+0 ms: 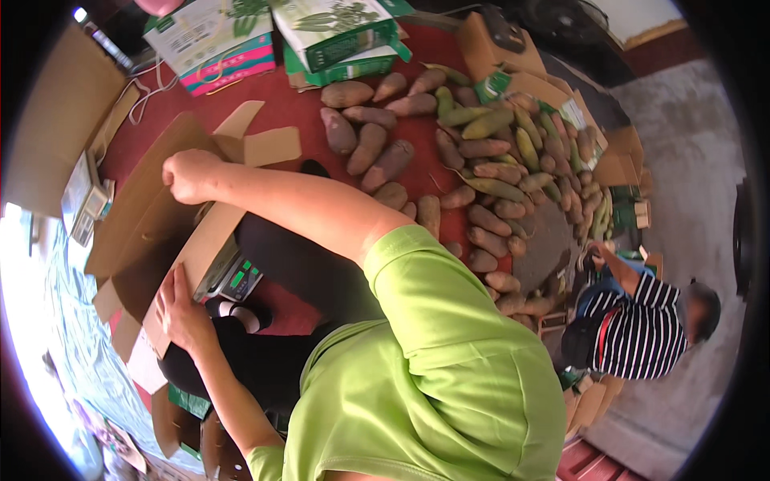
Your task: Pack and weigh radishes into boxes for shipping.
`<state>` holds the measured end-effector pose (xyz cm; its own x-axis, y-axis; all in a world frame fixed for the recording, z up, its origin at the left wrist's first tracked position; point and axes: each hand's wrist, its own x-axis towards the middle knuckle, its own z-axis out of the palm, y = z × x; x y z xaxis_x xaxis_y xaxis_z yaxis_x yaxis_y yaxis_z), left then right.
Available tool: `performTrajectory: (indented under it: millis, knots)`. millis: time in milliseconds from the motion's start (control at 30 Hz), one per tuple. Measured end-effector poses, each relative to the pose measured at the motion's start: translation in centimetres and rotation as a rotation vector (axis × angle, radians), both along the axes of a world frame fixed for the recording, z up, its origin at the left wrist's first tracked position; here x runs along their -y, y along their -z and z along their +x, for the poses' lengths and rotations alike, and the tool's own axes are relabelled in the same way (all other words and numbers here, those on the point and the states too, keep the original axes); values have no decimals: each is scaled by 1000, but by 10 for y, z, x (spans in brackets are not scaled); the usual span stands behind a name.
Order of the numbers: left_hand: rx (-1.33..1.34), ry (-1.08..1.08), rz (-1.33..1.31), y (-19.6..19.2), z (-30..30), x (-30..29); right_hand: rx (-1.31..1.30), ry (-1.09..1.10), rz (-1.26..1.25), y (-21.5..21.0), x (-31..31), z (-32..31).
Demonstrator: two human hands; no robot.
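Note:
A tall, open brown cardboard box [132, 224] stands on my left, tipped a little, its flaps spread. My right hand [191, 176] is closed at the box's far edge, fingers curled over the cardboard. My left hand [184, 313] lies against the near wall, its fingers stretched along the panel. Just beside that wall, partly under the box, is a digital scale [239, 278] with green lit digits. The bottom of the box's inside is hidden from view.
Many purple-brown tubers [389, 164] and long green gourds [489, 123] lie on the red floor covering. Printed produce cartons [337, 40] stand at the back. A second scale [84, 204] is at far left. On the right, a person in a striped shirt [642, 333] bends by the pile.

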<state>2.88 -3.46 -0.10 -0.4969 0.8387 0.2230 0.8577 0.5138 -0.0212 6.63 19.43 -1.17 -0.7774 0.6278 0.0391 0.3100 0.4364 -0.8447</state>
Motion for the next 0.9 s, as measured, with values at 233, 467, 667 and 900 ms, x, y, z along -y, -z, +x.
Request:
performTrajectory:
  millis: [233,467,667,900]
  knots:
    - [-54,-5,-6,3,-1,4,-654,266,-263,-35,-11,119]
    - [-74,22,-18,8,-4,4,-419,757,-357,87,-18,279]
    - [-64,26,-12,11,-6,6,232,1027,-256,242,23,401]
    - [-97,18,-5,17,-7,6,444,1099,-179,286,44,455]
